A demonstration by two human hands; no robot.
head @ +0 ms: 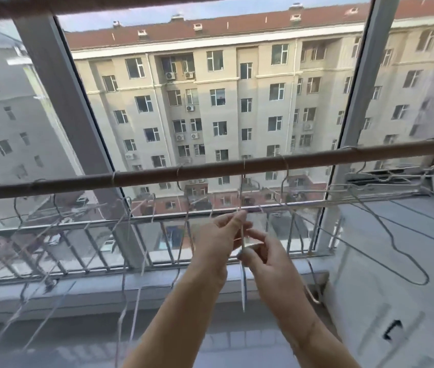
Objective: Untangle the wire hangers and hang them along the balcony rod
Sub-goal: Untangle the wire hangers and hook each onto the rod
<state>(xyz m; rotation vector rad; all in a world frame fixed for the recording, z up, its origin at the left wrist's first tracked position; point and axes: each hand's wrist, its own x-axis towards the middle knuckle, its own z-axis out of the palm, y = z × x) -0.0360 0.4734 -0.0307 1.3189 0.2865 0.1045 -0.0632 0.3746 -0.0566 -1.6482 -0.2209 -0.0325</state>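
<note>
Two hands, left hand (218, 236), right hand (262, 258), both pinching wire hanger (243, 286) under rod (210, 171)

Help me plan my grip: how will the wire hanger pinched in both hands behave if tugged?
Probably light: the wire hanger is thin, and the left hand and right hand hold it by fingertips. Likely springy, not floppy: it hangs straight below the hands. It may snag; neighbouring hangers crowd it on the rod.
</note>
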